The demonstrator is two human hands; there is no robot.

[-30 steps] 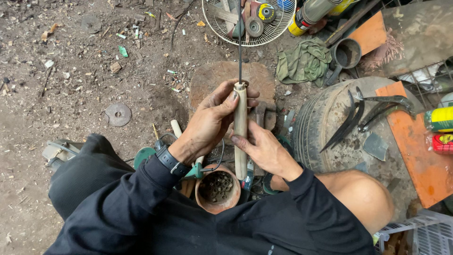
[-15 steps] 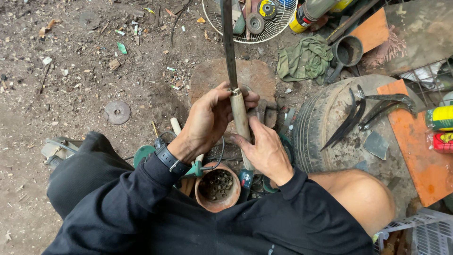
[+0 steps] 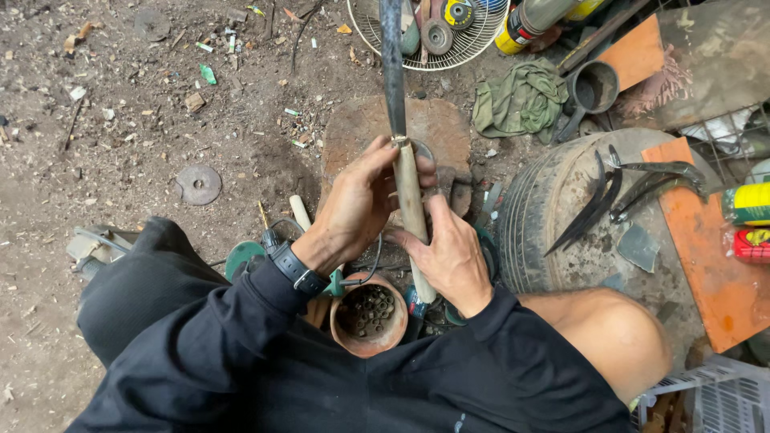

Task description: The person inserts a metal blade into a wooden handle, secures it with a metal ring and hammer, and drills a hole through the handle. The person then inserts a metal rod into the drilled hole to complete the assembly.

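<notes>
— While the person sat on the dirt ground [image 3: 120, 160], what did each hand do?
— Left hand [image 3: 357, 208] gripped the wooden handle [image 3: 413, 224] near the dark blade [image 3: 392, 68]; right hand [image 3: 449, 256] closed around it lower, above a clay pot [image 3: 369, 317].

The handle [image 3: 411, 216] is pale tan, its blade [image 3: 392, 64] dark grey. The rag [image 3: 521, 100] is olive green, the pot [image 3: 367, 314] terracotta, the boards [image 3: 706, 265] orange.
</notes>
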